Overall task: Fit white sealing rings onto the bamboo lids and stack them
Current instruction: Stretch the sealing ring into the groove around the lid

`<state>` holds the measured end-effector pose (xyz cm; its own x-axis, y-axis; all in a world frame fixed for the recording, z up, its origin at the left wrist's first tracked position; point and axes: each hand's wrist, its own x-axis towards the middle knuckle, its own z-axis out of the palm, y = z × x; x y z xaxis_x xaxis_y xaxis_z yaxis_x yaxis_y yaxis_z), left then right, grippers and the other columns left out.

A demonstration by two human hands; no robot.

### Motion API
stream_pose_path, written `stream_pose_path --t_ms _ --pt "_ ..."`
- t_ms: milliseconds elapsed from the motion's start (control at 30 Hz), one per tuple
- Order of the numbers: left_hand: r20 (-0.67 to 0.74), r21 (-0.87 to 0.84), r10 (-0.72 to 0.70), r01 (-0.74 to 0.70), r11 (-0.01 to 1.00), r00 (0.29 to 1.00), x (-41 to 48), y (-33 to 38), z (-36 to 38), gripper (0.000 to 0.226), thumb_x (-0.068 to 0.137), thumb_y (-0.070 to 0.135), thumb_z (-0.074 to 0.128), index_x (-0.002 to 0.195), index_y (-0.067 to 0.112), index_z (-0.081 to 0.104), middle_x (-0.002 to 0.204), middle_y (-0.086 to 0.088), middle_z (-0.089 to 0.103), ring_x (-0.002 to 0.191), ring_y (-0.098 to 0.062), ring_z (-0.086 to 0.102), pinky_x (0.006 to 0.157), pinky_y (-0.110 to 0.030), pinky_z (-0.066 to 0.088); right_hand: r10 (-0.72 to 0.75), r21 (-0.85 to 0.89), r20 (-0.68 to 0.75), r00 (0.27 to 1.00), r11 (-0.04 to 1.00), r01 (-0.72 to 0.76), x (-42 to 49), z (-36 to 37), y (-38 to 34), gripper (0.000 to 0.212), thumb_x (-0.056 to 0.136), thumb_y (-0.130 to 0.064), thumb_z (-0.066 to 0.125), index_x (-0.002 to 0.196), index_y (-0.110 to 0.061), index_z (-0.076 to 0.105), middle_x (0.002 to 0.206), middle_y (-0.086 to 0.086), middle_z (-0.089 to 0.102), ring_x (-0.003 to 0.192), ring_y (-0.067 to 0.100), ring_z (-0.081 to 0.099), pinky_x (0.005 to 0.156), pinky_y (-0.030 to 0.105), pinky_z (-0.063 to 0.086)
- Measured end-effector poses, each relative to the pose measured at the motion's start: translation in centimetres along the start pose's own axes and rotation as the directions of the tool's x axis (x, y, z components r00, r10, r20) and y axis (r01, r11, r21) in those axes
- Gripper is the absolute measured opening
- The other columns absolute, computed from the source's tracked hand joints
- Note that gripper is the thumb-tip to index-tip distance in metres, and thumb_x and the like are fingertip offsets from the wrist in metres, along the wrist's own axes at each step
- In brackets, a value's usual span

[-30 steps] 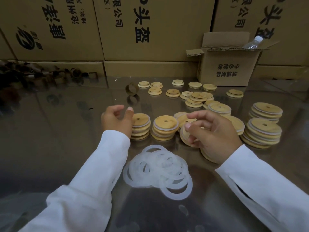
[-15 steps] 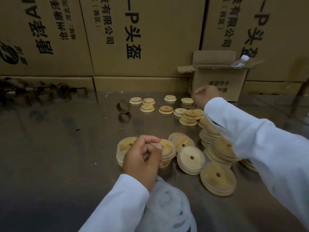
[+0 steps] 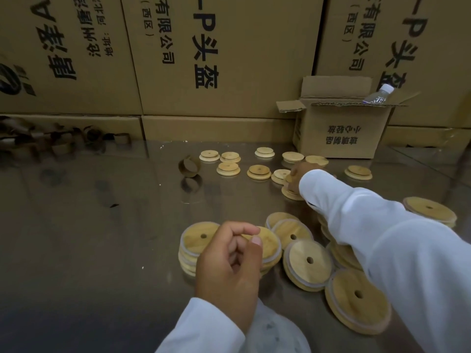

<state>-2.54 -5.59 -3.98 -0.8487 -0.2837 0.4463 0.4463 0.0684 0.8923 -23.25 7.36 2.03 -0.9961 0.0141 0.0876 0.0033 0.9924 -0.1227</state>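
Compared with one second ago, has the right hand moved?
Yes. The right hand has reached away from the person. It is now over the loose bamboo lids just in front of the small open box, which it was far from before.

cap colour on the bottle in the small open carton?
White cap on a clear bottle in the carton; seen in the head view.

The person wears a white garment of thin, smooth fabric, with long sleeves that cover both arms to the wrist. The left white sleeve [image 3: 204, 327] ends in a plain cuff just behind the bare left hand [image 3: 229, 271], whose thumbnail is trimmed short. The right white sleeve [image 3: 397, 250] shows soft creases and a small dark slit near its cuff, beyond which a little of the bare right hand [image 3: 297, 171] shows.
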Motion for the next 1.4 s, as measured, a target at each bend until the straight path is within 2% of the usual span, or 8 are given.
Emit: stream_pose_path --t_ms 233,400,533,667,867,967,1133,1400 --pt "0.000 -0.006 -0.037 0.037 0.999 0.999 -0.1 0.6 0.0 0.018 0.087 0.002 0.052 0.080 0.016 0.060 0.050 0.002 0.053 0.046 -0.008 0.049 0.048 -0.017 0.041 -0.173 0.152 -0.123 0.977 0.970 0.191 -3.1 -1.4 -1.6 0.063 0.081 -0.034 0.064 0.133 -0.025 0.031 0.125 0.010 0.049 0.109 0.033 0.052 0.088 0.045 0.048" --pt "-0.051 -0.066 -0.065 0.062 0.996 0.997 -0.1 1.3 -0.2 0.018 0.090 0.005 0.049 0.079 0.013 0.060 0.048 0.002 0.052 0.043 -0.009 0.047 0.043 -0.017 0.040 -0.346 0.394 -0.386 0.855 0.776 0.492 -10.6 -2.9 -1.6 0.066 0.078 -0.028 0.067 0.133 -0.032 0.032 0.126 0.001 0.049 0.114 0.022 0.048 0.091 0.039 0.045" --pt "-0.048 -0.192 -0.166 0.154 0.969 0.985 -0.2 2.0 -0.7 0.023 0.093 0.028 0.043 0.084 0.013 0.059 0.049 0.003 0.053 0.042 -0.012 0.050 0.040 -0.021 0.042 -0.428 0.419 -0.493 0.757 0.646 0.638 -17.3 -2.0 0.1 0.065 0.076 -0.029 0.068 0.131 -0.036 0.034 0.129 -0.010 0.046 0.120 0.010 0.042 0.097 0.031 0.040" --pt "0.122 -0.207 -0.278 0.298 0.932 0.953 -0.4 2.7 -1.3 0.050 0.068 0.057 0.040 0.087 0.015 0.060 0.054 -0.001 0.061 0.045 -0.015 0.059 0.044 -0.025 0.050 -0.439 0.401 -0.548 0.712 0.609 0.685 -21.5 0.4 1.4 0.066 0.071 -0.029 0.070 0.128 -0.035 0.038 0.119 -0.021 0.044 0.114 -0.003 0.039 0.094 0.017 0.035" --pt "0.159 -0.063 -0.210 0.222 0.973 0.965 -1.9 2.3 -1.7 0.010 0.086 0.010 0.057 0.077 0.007 0.062 0.059 0.002 0.066 0.054 -0.013 0.062 0.052 -0.023 0.052 -0.466 0.453 -0.535 0.705 0.546 0.705 -23.6 2.2 1.6 0.074 0.069 -0.028 0.075 0.127 -0.045 0.032 0.122 -0.019 0.047 0.117 0.007 0.046 0.097 0.033 0.042" --pt "0.098 -0.115 -0.244 0.255 0.960 0.965 -1.7 2.1 -2.3 0.011 0.087 0.011 0.056 0.078 0.008 0.062 0.061 0.004 0.066 0.061 -0.013 0.064 0.057 -0.028 0.056 -0.417 0.542 -0.464 0.781 0.564 0.623 -23.5 2.5 1.9 0.076 0.069 -0.030 0.075 0.125 -0.050 0.028 0.122 -0.019 0.047 0.118 0.005 0.045 0.097 0.027 0.038" --pt "-0.002 -0.172 -0.328 0.323 0.931 0.945 -1.2 2.1 -2.8 0.017 0.088 0.016 0.055 0.072 0.016 0.063 0.076 -0.005 0.062 0.065 -0.018 0.063 0.049 -0.025 0.054 -0.406 0.361 -0.437 0.803 0.739 0.570 -23.1 3.4 2.2 0.014 0.080 -0.028 0.064 0.093 -0.023 0.065 0.095 -0.009 0.050 0.100 0.015 0.045 0.083 0.025 0.035" --pt "0.067 -0.210 -0.375 0.380 0.901 0.925 -1.1 1.9 -2.7 0.014 0.090 0.020 0.052 0.082 0.012 0.061 0.098 -0.011 0.057 0.093 -0.030 0.059 0.055 -0.034 0.057 -0.498 0.166 -0.219 0.839 0.828 0.535 -23.2 3.4 1.9 0.028 0.083 -0.051 0.050 0.094 -0.035 0.070 0.107 -0.008 0.049 0.113 0.015 0.029 0.094 0.030 0.017"
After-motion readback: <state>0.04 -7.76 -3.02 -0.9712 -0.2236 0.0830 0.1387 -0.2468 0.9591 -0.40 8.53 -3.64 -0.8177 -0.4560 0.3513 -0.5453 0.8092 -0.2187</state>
